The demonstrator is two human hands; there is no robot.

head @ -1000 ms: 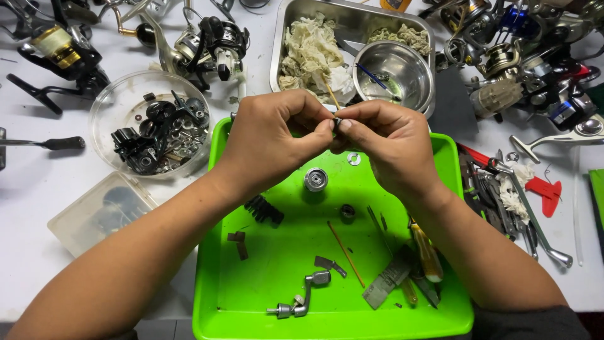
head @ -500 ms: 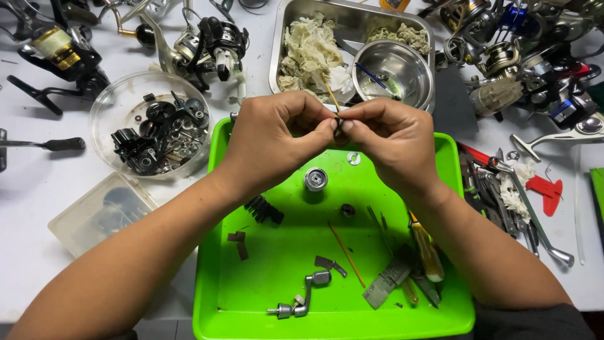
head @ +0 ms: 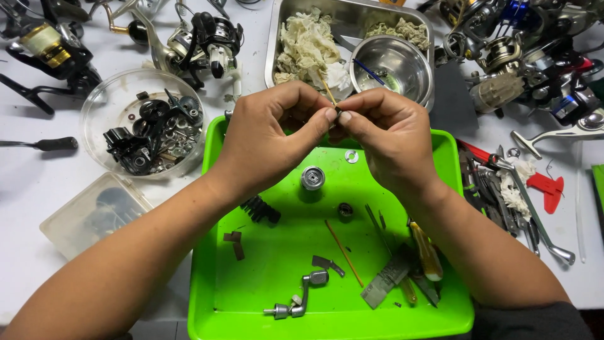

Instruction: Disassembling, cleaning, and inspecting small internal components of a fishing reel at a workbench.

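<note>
We see the left hand and right hand meeting fingertip to fingertip above the far edge of the green tray. Both pinch a small dark part between thumb and forefinger; it is mostly hidden, so we cannot tell its shape. A thin wooden stick rises out of the pinch, its long axis tilted up and away from us, leaning a little to the left, free end over the steel pan. Which hand clamps the stick we cannot tell.

Just below the pinch, on the tray floor, lie a flat washer and a short metal cylinder standing on end. Further toward us from the grip: a small dark ring, a second thin stick lying diagonally, a crank handle, and a yellow-handled screwdriver under the right wrist.

Beyond the pinch, the pan holds crumpled rags and a round steel bowl. Left of the left hand sits a clear round dish of black parts; nearer us, a clear rectangular lidded box. Fishing reels lie along the far edge; a red-handled tool lies right of the right hand.
</note>
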